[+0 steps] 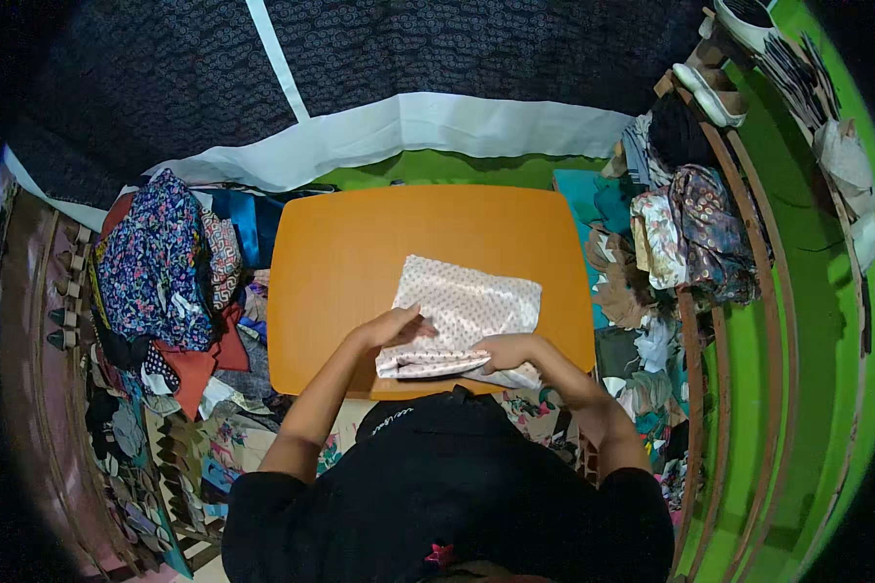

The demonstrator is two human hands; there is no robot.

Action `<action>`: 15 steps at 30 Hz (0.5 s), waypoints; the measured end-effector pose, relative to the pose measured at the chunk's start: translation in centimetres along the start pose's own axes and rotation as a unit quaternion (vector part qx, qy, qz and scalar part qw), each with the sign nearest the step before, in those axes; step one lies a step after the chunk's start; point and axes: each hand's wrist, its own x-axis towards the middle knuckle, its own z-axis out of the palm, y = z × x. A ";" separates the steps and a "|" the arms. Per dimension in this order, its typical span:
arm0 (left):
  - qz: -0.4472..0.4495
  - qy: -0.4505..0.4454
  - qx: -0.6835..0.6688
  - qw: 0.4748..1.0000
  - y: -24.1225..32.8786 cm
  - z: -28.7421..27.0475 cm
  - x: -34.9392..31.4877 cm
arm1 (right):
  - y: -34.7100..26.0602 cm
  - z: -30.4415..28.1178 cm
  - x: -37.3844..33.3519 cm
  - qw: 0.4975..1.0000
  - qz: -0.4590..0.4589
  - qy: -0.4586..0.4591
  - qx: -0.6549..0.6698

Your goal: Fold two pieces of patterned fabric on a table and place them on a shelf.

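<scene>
A pale cloth (467, 301) with a small dark dotted pattern lies on the near half of the orange table (340, 243). Its near edge is folded over into a thick band, and its far edge lies flat. My left hand (399, 326) rests at the cloth's left side, fingers stretched out and apart over the fabric. On the near right, my right hand (511, 352) grips the folded edge, its fingers closed round the material. A corner of the cloth reaches the table's front edge beside my right wrist.
A heap of clothes with a blue floral piece (160, 262) stands left of the table. Patterned folded cloths (695, 233) are piled at the right by wooden rails (768, 291). A dark curtain (437, 49) with a white border hangs behind. Pale shoes (710, 95) sit upper right.
</scene>
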 end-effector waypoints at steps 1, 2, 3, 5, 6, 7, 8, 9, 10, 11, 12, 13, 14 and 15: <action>-0.066 -0.048 -0.029 0.996 -1.3 -0.9 0.6 | -1.8 -1.4 -0.3 0.997 0.069 -0.026 0.002; -0.129 -0.107 -0.054 0.984 -2.3 -1.6 1.9 | 1.2 -1.7 0.6 0.999 0.039 -0.009 -0.026; -0.102 -0.074 -0.054 0.991 -3.7 -3.0 2.3 | 2.1 -2.9 1.3 0.997 0.071 -0.016 -0.031; -0.176 0.012 -0.188 0.966 -3.9 -4.0 2.8 | 2.5 -5.6 1.4 0.992 0.108 0.047 -0.045; -0.165 0.047 -0.246 0.954 -3.2 -4.0 2.6 | 2.3 -6.7 1.1 0.986 0.108 0.115 -0.063; -0.165 0.048 -0.246 0.954 -2.7 -4.3 2.4 | 2.7 -7.7 1.2 0.986 0.107 0.115 -0.063; -0.164 0.034 -0.263 0.950 -2.3 -4.6 2.2 | 3.6 -8.3 1.6 0.970 0.160 0.171 -0.068; -0.163 0.021 -0.280 0.946 -1.9 -4.8 2.0 | 4.5 -8.6 1.9 0.948 0.212 0.227 -0.073; -0.165 0.019 -0.278 0.946 -1.3 -4.2 1.8 | 6.3 -8.0 2.5 0.947 0.213 0.229 -0.070; -0.134 0.070 -0.167 0.974 -0.3 -2.9 1.8 | 8.5 -6.9 3.1 0.920 0.246 0.288 -0.097; -0.098 0.126 -0.054 0.986 0.1 -2.3 1.5 | 9.5 -5.9 3.6 0.890 0.274 0.341 -0.128; -0.117 0.155 -0.022 0.981 -1.4 -3.1 1.1 | 8.1 -5.1 4.3 0.873 0.285 0.368 -0.143; -0.047 0.240 0.026 0.969 -4.4 -3.3 1.4 | 7.0 -4.5 4.6 0.875 0.279 0.367 -0.146; -0.034 0.306 0.117 0.944 -5.7 -2.7 1.4 | 6.6 -3.8 4.4 0.849 0.290 0.412 -0.158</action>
